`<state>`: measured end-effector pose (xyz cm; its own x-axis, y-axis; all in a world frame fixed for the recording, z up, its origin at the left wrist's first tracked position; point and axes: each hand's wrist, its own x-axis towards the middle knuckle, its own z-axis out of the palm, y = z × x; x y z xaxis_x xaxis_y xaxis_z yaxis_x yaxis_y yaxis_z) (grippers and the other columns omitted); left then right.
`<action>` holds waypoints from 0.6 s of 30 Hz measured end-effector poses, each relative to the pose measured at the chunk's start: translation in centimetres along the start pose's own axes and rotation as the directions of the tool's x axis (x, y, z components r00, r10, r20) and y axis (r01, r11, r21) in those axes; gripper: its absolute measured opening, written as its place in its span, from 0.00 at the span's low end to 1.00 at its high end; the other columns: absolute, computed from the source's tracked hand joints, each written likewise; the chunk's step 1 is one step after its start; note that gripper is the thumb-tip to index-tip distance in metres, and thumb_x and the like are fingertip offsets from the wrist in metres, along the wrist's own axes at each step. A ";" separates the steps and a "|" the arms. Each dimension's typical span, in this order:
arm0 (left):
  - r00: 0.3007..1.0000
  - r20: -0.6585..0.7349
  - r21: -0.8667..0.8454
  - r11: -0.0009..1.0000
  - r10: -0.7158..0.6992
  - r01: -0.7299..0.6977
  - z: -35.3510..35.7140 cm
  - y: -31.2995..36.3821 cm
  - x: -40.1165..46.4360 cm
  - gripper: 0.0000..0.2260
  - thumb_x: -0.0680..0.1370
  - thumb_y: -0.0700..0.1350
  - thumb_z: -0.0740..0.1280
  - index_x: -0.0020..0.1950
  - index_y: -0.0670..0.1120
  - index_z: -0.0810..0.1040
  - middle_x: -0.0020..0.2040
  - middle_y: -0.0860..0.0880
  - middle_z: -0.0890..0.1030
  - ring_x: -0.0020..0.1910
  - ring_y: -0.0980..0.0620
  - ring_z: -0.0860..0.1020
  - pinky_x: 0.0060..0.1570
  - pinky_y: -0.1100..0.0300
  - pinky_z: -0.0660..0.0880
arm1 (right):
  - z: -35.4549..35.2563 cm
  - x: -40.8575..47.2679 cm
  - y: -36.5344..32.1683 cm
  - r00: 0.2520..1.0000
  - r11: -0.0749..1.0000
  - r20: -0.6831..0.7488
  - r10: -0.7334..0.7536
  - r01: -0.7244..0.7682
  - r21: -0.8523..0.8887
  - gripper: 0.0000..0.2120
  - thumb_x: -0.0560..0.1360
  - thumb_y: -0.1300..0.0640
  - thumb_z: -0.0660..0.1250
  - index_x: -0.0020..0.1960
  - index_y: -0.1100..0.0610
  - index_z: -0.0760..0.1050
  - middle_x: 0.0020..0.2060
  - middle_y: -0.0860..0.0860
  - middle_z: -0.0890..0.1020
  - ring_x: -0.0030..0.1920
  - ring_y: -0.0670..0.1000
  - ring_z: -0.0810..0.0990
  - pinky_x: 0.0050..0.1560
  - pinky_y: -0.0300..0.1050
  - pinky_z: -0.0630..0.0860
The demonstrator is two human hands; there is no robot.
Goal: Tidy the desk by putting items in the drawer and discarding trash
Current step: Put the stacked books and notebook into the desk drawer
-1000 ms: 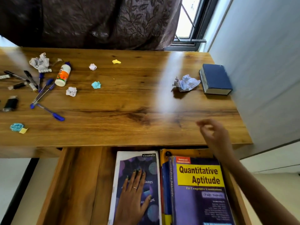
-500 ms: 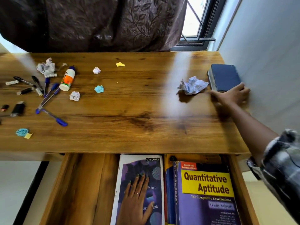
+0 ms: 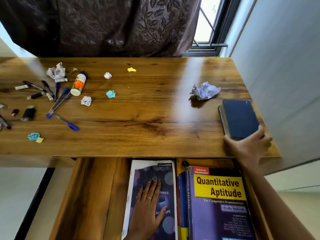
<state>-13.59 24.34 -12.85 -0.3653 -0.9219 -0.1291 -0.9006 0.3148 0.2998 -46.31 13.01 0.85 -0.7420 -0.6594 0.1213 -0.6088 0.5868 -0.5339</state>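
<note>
Right hand [image 3: 247, 146]: fingers curled round the near end of the dark blue book [image 3: 239, 118], thumb on the left corner, other fingers wrapped at the right edge. Book lies flat on the desk [image 3: 138, 118], near its right front corner, not yet lifted as far as can be told.

Left hand [image 3: 147, 210]: fingers straight and together, thumb spread, palm flat on the purple notebook [image 3: 166, 179] inside the open drawer [image 3: 90, 196].

Progress, judged from layout:
- Done: notebook and the "Quantitative Aptitude" book [image 3: 220, 201] sit side by side in the right half of the drawer; left half bare wood.
- In hand: blue book, probably next for the drawer.
- Left, stationery: pens [image 3: 60, 101], glue bottle [image 3: 78, 84], small dark items at the far left edge (too small to name).
- Left, trash: large crumpled paper [image 3: 205, 90] just beyond the blue book, crumpled paper [image 3: 56, 71] near the pens, small white, blue and yellow wads scattered mid-desk and front left.

Estimate: early to middle stage; no bin in view
</note>
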 end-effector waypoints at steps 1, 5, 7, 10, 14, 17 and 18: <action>1.000 -0.025 -0.013 1.000 0.005 -0.005 0.1 0.1 0.0 0.33 0.78 0.65 0.49 0.78 0.50 0.48 0.78 0.51 0.54 0.77 0.53 0.47 0.72 0.56 0.47 | -0.4 -1.2 0.2 1.000 1.000 0.009 -0.002 0.002 0.001 0.51 0.58 0.41 0.77 0.70 0.58 0.55 0.63 0.63 0.65 0.61 0.63 0.65 0.61 0.59 0.67; 0.988 -0.055 -0.101 0.986 -0.141 0.135 -0.8 2.4 0.5 0.29 0.73 0.62 0.55 0.71 0.52 0.64 0.68 0.50 0.74 0.68 0.50 0.71 0.66 0.52 0.67 | -1.7 -5.2 0.4 0.999 0.999 0.052 0.009 -0.011 0.039 0.52 0.58 0.44 0.79 0.71 0.58 0.54 0.64 0.63 0.64 0.63 0.63 0.63 0.62 0.61 0.64; 0.964 -0.042 -0.200 0.948 -0.262 0.249 -2.2 4.3 1.4 0.27 0.72 0.64 0.51 0.66 0.54 0.71 0.65 0.54 0.75 0.65 0.50 0.72 0.63 0.50 0.69 | -2.2 -7.0 0.2 0.995 0.998 0.096 0.030 -0.035 0.055 0.52 0.58 0.44 0.79 0.71 0.56 0.53 0.64 0.61 0.63 0.64 0.63 0.62 0.62 0.63 0.63; 0.950 0.190 -0.650 0.694 -0.247 0.310 -5.7 7.6 3.8 0.33 0.69 0.73 0.47 0.55 0.53 0.77 0.53 0.56 0.77 0.55 0.57 0.72 0.56 0.63 0.69 | -2.7 -9.8 -0.1 0.985 0.996 0.170 0.024 -0.037 0.078 0.53 0.58 0.45 0.79 0.72 0.54 0.51 0.65 0.60 0.61 0.65 0.62 0.61 0.62 0.64 0.63; 0.897 0.412 -0.884 0.168 -0.159 0.436 -9.3 10.2 6.3 0.40 0.66 0.77 0.53 0.65 0.49 0.73 0.58 0.56 0.76 0.59 0.58 0.71 0.60 0.60 0.66 | -3.0 -13.9 -0.7 0.971 0.996 0.239 -0.013 -0.008 0.089 0.55 0.56 0.46 0.80 0.72 0.52 0.50 0.63 0.57 0.60 0.64 0.59 0.60 0.61 0.63 0.64; 0.874 0.469 -0.880 0.022 -0.123 0.475 -10.1 9.6 6.6 0.45 0.61 0.80 0.55 0.70 0.52 0.68 0.65 0.54 0.72 0.66 0.56 0.67 0.67 0.49 0.62 | -3.1 -16.9 -1.1 0.956 0.997 0.290 -0.045 0.023 0.078 0.55 0.54 0.45 0.80 0.71 0.50 0.50 0.61 0.54 0.60 0.63 0.57 0.60 0.59 0.61 0.66; 0.861 0.497 -0.867 -0.027 -0.105 0.498 -10.1 9.2 6.6 0.43 0.62 0.79 0.56 0.69 0.54 0.68 0.66 0.54 0.73 0.65 0.55 0.68 0.65 0.49 0.65 | -3.1 -17.8 -1.2 0.943 0.996 0.328 -0.053 0.028 0.081 0.56 0.54 0.44 0.79 0.71 0.50 0.49 0.61 0.53 0.59 0.63 0.56 0.60 0.60 0.60 0.67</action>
<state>-21.87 18.88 -1.41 -0.3370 -0.7147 -0.6129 0.0471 -0.6630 0.7472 -33.18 25.47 1.91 -0.5753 -0.8072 -0.1323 -0.6045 0.5285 -0.5960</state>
